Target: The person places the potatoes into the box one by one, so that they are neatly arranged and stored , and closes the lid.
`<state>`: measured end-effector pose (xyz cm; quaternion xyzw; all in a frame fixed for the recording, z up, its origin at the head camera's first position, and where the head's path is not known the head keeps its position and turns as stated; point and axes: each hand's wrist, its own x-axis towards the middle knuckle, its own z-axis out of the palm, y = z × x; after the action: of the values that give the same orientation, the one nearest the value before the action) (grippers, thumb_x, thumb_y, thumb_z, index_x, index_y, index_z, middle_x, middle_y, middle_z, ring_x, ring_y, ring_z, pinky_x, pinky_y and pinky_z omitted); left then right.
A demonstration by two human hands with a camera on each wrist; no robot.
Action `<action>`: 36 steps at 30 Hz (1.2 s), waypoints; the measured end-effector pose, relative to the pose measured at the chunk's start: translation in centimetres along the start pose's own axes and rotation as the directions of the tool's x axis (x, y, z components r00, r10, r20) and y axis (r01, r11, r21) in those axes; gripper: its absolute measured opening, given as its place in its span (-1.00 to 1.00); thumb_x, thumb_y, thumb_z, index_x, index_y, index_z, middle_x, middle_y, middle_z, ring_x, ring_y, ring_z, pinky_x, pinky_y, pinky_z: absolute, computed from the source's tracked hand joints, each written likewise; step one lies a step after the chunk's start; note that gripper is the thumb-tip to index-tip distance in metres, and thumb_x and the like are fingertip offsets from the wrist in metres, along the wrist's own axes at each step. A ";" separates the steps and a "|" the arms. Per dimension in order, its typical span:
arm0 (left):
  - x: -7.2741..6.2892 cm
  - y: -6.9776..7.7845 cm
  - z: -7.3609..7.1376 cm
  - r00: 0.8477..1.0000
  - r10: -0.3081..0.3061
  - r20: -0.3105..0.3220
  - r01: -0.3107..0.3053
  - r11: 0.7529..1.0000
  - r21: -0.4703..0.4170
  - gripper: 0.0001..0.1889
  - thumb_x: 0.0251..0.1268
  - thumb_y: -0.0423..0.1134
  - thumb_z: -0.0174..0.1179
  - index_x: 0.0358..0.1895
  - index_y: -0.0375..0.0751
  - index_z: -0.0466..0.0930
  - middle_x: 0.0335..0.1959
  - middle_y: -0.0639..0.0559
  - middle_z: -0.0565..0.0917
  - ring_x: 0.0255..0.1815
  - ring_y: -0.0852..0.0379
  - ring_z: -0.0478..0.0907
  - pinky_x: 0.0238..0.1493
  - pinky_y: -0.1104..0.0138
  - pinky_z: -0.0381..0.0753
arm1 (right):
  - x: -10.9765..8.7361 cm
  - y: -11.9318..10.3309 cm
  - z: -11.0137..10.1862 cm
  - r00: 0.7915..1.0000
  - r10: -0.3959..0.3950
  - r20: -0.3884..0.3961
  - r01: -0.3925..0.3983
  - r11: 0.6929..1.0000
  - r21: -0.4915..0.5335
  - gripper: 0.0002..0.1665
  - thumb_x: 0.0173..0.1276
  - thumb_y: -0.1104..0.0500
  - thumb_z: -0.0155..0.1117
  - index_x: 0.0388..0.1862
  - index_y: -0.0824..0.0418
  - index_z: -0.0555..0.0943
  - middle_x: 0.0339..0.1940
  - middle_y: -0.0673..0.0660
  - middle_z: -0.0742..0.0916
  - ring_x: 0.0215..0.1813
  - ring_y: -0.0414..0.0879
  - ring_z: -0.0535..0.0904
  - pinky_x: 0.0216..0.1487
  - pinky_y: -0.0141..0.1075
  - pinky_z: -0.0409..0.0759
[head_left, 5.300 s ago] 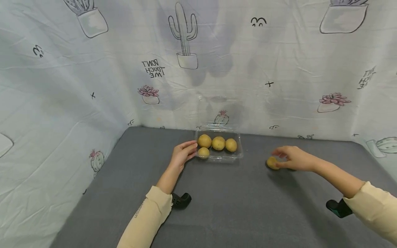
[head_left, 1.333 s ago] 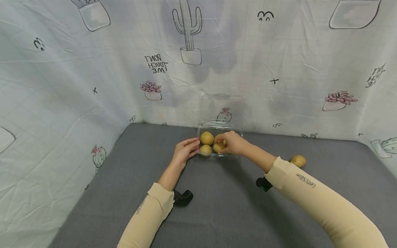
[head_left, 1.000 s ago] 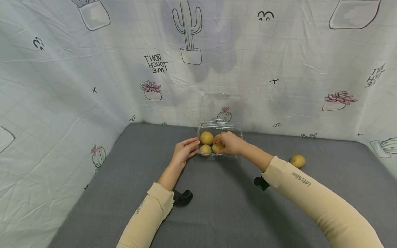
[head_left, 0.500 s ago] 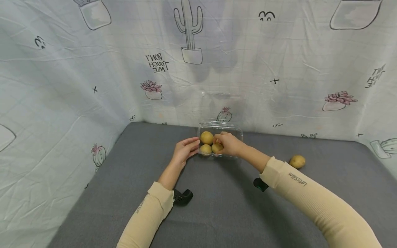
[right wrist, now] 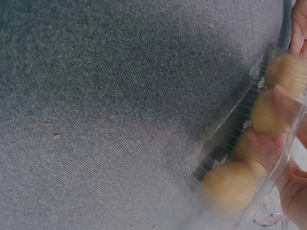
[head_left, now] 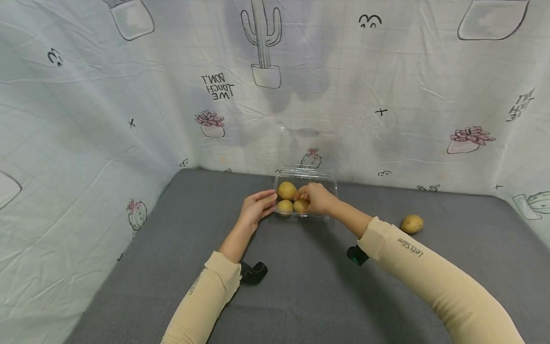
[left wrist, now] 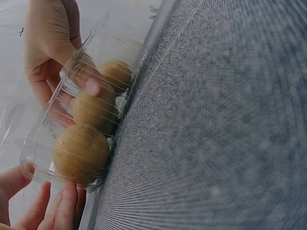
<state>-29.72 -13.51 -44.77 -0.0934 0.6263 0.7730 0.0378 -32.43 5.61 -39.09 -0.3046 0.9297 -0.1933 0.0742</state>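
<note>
One potato (head_left: pixel 300 206), now farther left, pinched by right grip (head_left: pixel 319 198) inside clear container (head_left: pixel 309 176); left grip (head_left: pixel 256 207) uncurled against container.

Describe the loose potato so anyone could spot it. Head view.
On the gray table, find the open clear box near the back edge. To the box's right, a single yellowish-brown potato lies directly on the table. The other potatoes are in the box; it alone sits outside.

We see the gripped potato (head_left: pixel 299 207) partly hidden by the right hand (head_left: pixel 319 198); in the right wrist view, we find the left hand (right wrist: pixel 300 28) cut off and the lowest potato (right wrist: pixel 230 187) blurred.
</note>
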 end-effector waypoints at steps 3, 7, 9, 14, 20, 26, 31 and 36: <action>0.0 0.0 0.0 1.000 -0.003 -0.003 0.003 1.000 -0.006 -0.67 0.21 -0.33 0.22 0.06 -0.28 0.56 -0.03 -0.14 0.59 -0.05 0.00 0.57 -0.09 0.34 0.63 | 0.0 -0.1 0.0 1.000 0.011 0.003 -0.011 1.000 0.007 -0.62 -0.03 0.38 0.45 -0.15 0.28 0.67 -0.30 0.20 0.68 -0.22 0.01 0.51 -0.21 -0.19 0.58; -0.1 0.0 0.0 1.000 0.004 -0.008 -0.005 1.000 -0.008 -0.67 0.20 -0.34 0.22 0.06 -0.29 0.56 -0.07 -0.13 0.61 -0.07 0.00 0.57 -0.10 0.34 0.63 | -0.1 -0.3 -0.1 0.999 0.044 0.004 -0.044 0.999 0.023 -0.63 -0.06 0.38 0.46 -0.19 0.27 0.68 -0.31 0.20 0.68 -0.21 0.02 0.53 -0.20 -0.19 0.59; -0.1 0.0 0.1 1.000 0.010 -0.008 -0.010 1.000 -0.006 -0.66 0.20 -0.35 0.22 0.06 -0.30 0.56 -0.07 -0.14 0.60 -0.04 -0.03 0.57 -0.09 0.33 0.63 | -0.2 -0.3 -0.1 0.998 0.055 0.004 -0.055 0.998 0.032 -0.66 -0.06 0.37 0.47 -0.23 0.27 0.67 -0.31 0.20 0.68 -0.20 0.02 0.55 -0.20 -0.21 0.61; 0.0 -0.1 0.1 1.000 0.014 -0.011 -0.014 1.000 -0.007 -0.66 0.20 -0.35 0.22 0.06 -0.31 0.56 -0.04 -0.16 0.60 -0.03 -0.06 0.56 -0.09 0.32 0.63 | -0.3 -0.2 -0.1 0.998 0.054 -0.007 -0.054 0.998 0.037 -0.71 -0.06 0.35 0.49 -0.29 0.25 0.66 -0.35 0.18 0.69 -0.22 0.00 0.57 -0.22 -0.24 0.62; 0.0 -0.1 0.0 1.000 0.008 -0.009 -0.008 1.000 0.008 -0.68 0.21 -0.34 0.22 0.05 -0.28 0.56 -0.05 -0.14 0.59 -0.07 0.00 0.57 -0.09 0.33 0.63 | -0.4 0.1 -0.1 0.999 0.023 -0.030 -0.023 1.000 0.016 -0.71 -0.03 0.29 0.48 -0.26 0.27 0.66 -0.37 0.16 0.70 -0.27 -0.02 0.58 -0.25 -0.25 0.61; 0.0 0.0 0.0 1.000 0.004 -0.010 -0.004 1.000 -0.007 -0.67 0.20 -0.34 0.23 0.04 -0.30 0.57 -0.12 -0.09 0.62 -0.11 0.03 0.59 -0.12 0.35 0.64 | -1.0 0.4 -0.3 1.000 0.021 0.001 -0.021 0.999 0.047 -0.65 0.17 0.11 0.37 -0.14 0.30 0.64 -0.25 0.21 0.73 -0.19 0.03 0.64 -0.22 -0.22 0.64; 0.0 0.0 0.1 1.000 0.006 -0.017 -0.006 1.000 -0.010 -0.67 0.18 -0.33 0.24 0.03 -0.30 0.58 -0.16 -0.06 0.63 -0.14 0.04 0.60 -0.15 0.36 0.65 | -1.2 0.6 -0.5 1.000 0.001 0.013 -0.002 0.997 0.078 -0.62 0.31 0.04 0.21 -0.09 0.32 0.64 -0.26 0.23 0.73 -0.25 0.05 0.66 -0.26 -0.20 0.65; 0.0 0.0 0.1 1.000 0.007 -0.015 -0.007 1.000 -0.011 -0.67 0.19 -0.34 0.23 0.04 -0.31 0.57 -0.14 -0.08 0.63 -0.17 0.07 0.61 -0.15 0.35 0.65 | -1.6 0.4 -1.2 1.000 0.010 -0.005 -0.010 0.995 0.104 -0.62 0.36 0.03 0.14 -0.06 0.30 0.63 -0.31 0.21 0.72 -0.43 -0.03 0.63 -0.43 -0.29 0.60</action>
<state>-29.74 -13.46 -44.78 -0.0972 0.6227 0.7758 0.0296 -31.62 7.24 -38.08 -0.2952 0.9201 -0.2419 0.0884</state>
